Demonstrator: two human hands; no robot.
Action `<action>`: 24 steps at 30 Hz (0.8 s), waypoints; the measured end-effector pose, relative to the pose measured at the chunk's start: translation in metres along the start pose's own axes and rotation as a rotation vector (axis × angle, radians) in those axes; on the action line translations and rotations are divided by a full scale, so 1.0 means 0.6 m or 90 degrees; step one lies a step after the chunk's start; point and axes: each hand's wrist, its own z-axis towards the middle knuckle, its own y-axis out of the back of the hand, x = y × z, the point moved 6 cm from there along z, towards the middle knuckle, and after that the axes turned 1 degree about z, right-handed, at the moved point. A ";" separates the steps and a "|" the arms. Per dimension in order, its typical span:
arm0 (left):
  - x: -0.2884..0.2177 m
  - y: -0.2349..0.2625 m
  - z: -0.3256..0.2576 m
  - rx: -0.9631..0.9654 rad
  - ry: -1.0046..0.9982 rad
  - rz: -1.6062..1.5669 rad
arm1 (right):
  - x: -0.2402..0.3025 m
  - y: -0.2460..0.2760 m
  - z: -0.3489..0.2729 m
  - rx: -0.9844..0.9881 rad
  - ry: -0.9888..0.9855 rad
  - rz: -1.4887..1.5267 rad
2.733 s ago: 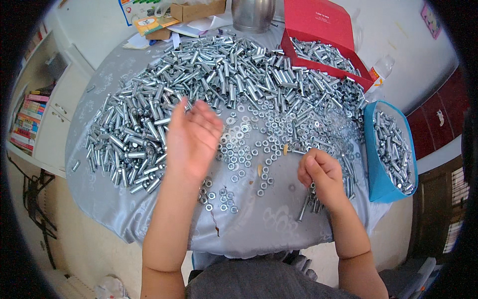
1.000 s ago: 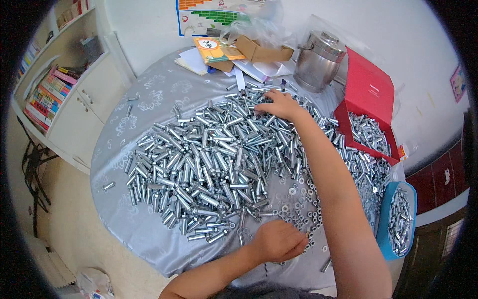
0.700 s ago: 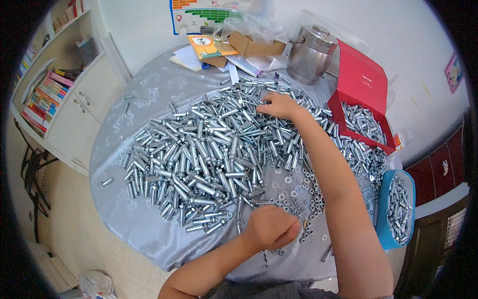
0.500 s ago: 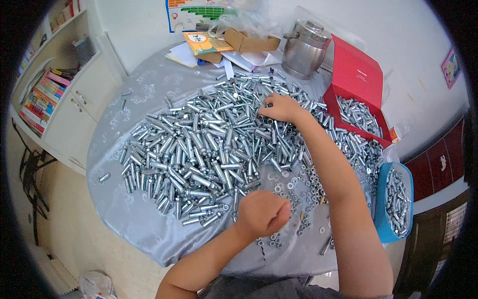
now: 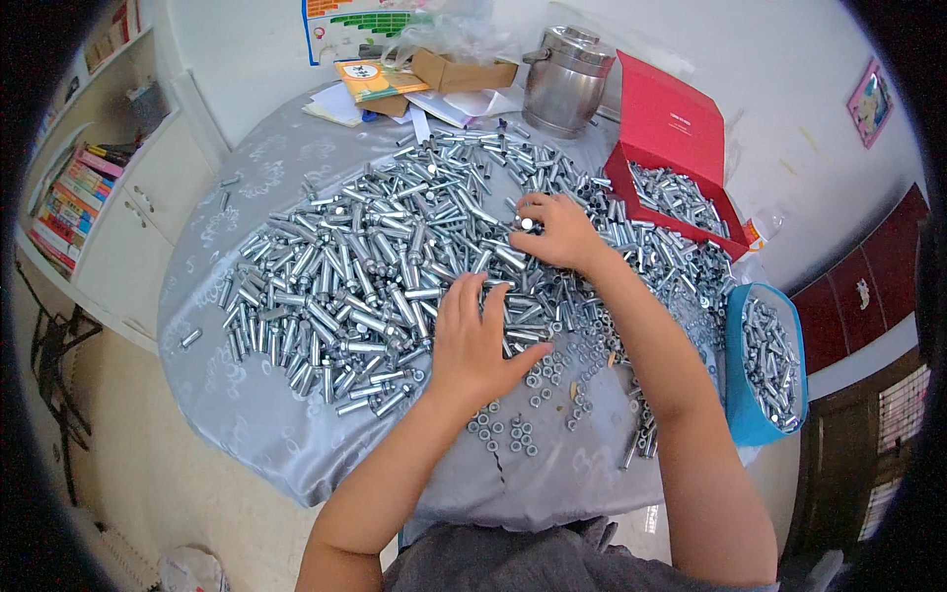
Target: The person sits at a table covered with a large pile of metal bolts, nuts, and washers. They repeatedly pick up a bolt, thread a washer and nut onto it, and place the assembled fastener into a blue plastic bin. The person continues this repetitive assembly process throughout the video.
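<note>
A big heap of shiny silver expansion bolts and metal sleeves (image 5: 365,286) spreads over the table. My left hand (image 5: 475,340) lies palm down at the heap's near edge, its fingers stretched out and thumb spread to the right; nothing shows in its grasp. Farther off and to the right, my right hand (image 5: 559,232) reaches into the heap with bent fingers. Between its thumb and fingers shows the bright round end of an expansion bolt (image 5: 528,224). Loose nuts and washers (image 5: 513,429) lie to the right of and below my left hand.
An opened red box (image 5: 681,212) and a blue bin (image 5: 735,370), both holding metal parts, stand on the right. At the back are a steel pot (image 5: 567,84), a cardboard box (image 5: 459,74) and papers. A grey cloth (image 5: 232,395) covers the round table; a bookshelf (image 5: 138,207) is left.
My left hand has gone from closed near the front to open and farther forward at the heap. My right hand stays in the heap, a bare strip now beyond it. The view has shifted slightly.
</note>
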 end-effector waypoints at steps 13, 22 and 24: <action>0.004 -0.015 -0.013 0.039 -0.020 0.029 | 0.044 0.076 -0.139 -0.109 0.026 -0.065; -0.002 -0.025 -0.007 0.069 -0.004 0.057 | -0.189 0.048 -0.033 -0.048 -0.181 0.035; -0.001 -0.028 -0.006 0.071 -0.005 0.057 | -0.206 0.035 -0.007 -0.069 -0.201 -0.014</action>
